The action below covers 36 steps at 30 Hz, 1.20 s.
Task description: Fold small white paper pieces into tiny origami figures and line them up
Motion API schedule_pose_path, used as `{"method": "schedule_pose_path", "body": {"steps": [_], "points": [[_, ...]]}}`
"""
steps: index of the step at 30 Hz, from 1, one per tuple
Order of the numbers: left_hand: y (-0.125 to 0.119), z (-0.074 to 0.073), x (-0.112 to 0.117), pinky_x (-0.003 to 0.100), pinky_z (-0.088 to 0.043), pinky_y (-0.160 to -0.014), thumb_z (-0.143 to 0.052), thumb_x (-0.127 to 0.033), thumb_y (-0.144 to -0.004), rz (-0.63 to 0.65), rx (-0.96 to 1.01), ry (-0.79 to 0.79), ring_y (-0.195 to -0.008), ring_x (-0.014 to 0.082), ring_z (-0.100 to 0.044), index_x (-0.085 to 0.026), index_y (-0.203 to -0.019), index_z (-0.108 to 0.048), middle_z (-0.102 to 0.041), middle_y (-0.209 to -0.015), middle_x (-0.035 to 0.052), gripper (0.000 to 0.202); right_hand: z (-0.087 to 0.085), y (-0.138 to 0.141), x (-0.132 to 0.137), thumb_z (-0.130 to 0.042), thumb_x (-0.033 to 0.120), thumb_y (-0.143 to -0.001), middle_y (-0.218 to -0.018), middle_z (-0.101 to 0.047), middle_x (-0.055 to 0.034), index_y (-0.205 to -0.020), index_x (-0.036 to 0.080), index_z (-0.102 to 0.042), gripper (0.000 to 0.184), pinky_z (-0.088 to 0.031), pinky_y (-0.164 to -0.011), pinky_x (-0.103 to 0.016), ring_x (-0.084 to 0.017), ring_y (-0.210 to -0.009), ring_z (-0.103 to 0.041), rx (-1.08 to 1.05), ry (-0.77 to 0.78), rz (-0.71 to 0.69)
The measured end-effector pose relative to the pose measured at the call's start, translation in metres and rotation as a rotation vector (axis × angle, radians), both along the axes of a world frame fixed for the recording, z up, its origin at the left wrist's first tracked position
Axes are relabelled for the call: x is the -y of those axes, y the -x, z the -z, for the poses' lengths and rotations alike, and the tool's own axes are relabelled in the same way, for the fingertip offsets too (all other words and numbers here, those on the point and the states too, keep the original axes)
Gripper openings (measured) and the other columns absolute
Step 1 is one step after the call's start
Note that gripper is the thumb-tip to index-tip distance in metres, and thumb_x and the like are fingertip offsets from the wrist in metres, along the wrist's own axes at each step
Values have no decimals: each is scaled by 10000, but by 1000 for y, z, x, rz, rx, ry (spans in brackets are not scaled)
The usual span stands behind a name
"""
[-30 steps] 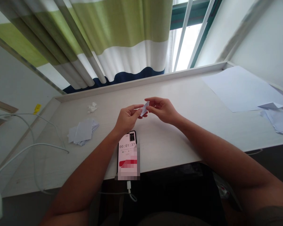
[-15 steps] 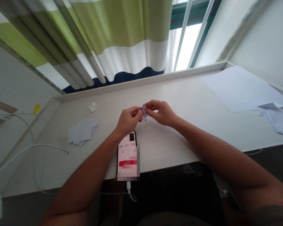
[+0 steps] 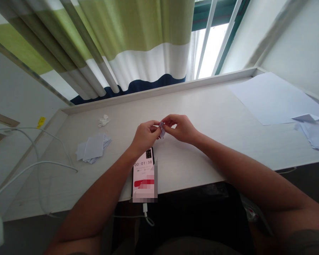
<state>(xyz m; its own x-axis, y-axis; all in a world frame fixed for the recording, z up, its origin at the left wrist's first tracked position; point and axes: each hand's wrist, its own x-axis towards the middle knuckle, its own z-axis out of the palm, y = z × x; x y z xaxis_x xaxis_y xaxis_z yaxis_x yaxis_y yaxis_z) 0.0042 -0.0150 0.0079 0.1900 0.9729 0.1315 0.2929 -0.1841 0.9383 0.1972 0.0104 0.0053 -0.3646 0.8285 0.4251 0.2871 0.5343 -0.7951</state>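
Observation:
A small folded piece of white paper is pinched between my two hands, above the middle of the desk. My left hand grips its left side with thumb and fingers. From the right, my right hand pinches its upper edge between thumb and fingertips. The fingers cover part of the paper, so its full shape is hidden. Just below my left hand lies a phone with a running-time display, its top partly behind the wrist.
A stack of white paper pieces and a crumpled paper lie left on the desk. Large white sheets and folded papers lie at the right. A white cable loops at the left; a charging plug hangs from the phone.
The paper has turned slightly between my fingers and looks narrower. My right hand has shifted a little downward; both hands keep hold of the paper.

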Motion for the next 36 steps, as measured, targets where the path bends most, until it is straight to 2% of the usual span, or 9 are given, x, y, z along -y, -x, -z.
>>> {"method": "schedule_pose_path", "body": {"steps": [5, 9, 13, 18, 21, 24, 26, 32, 36], "points": [[0, -1, 1, 332, -602, -664, -834, -422, -895, 6, 15, 17, -673, 205, -761, -150, -1048, -800, -825, -783, 87, 314, 3, 0, -3, -729, 173, -878, -779, -771, -27, -948, 183, -791, 93, -567, -734, -347, -180, -721, -702, 42, 46, 41], [-1, -1, 1, 335, -607, -698, -843, -384, -887, 33, 11, 41, -695, 207, -771, -146, -1037, -792, -824, -784, 86, 286, 5, 1, -4, -710, 155, -865, -695, -729, 1, -898, 183, -779, 81, -504, -653, -310, -153, -647, -656, 53, 81, 37], [-2, -3, 0, 334, -604, -694, -844, -412, -888, 49, 48, 78, -702, 214, -781, -147, -1042, -775, -828, -800, 94, 315, 2, 2, -2, -682, 169, -879, -695, -736, -2, -911, 190, -768, 94, -527, -639, -296, -165, -656, -703, -26, 136, 18], [3, -9, -2, 336, -605, -692, -808, -501, -911, 62, 98, 154, -744, 235, -810, -145, -1145, -733, -841, -906, 126, 432, -3, 2, -2, -668, 143, -844, -646, -720, 9, -848, 191, -703, 59, -531, -569, -267, -161, -560, -720, -132, 252, 139], [6, -12, -1, 338, -618, -744, -843, -491, -875, 90, 1, 36, -840, 234, -811, -190, -1251, -731, -838, -1004, 105, 494, -5, 1, -4, -685, 124, -813, -590, -708, 23, -837, 193, -686, 72, -529, -544, -252, -157, -508, -705, -177, 319, 206], [8, -14, 0, 351, -627, -809, -849, -453, -866, 87, -124, -130, -883, 227, -791, -236, -1136, -806, -835, -1026, 78, 349, -4, 1, -5, -716, 123, -794, -569, -710, 9, -801, 191, -668, 84, -552, -505, -258, -165, -474, -691, -265, 458, 216], [9, -15, 0, 372, -628, -862, -805, -451, -906, 93, -159, -180, -905, 233, -787, -237, -1050, -834, -841, -1020, 78, 260, -4, 0, -6, -731, 131, -798, -560, -703, 1, -779, 185, -665, 87, -572, -480, -266, -166, -456, -680, -330, 552, 200], [17, -9, -6, 400, -618, -918, -769, -436, -935, 90, -90, -148, -929, 241, -801, -222, -1057, -829, -846, -989, 81, 254, -6, -4, -8, -797, 209, -857, -577, -703, -4, -775, 164, -711, 127, -598, -460, -252, -153, -462, -688, -397, 569, 137], [21, -3, -12, 370, -609, -852, -776, -434, -918, 53, -13, -94, -879, 233, -799, -202, -1012, -819, -837, -914, 84, 254, -4, -8, -10, -894, 386, -847, -628, -725, -23, -795, 150, -738, 287, -589, -467, -237, -151, -493, -712, -391, 548, 108]]}}
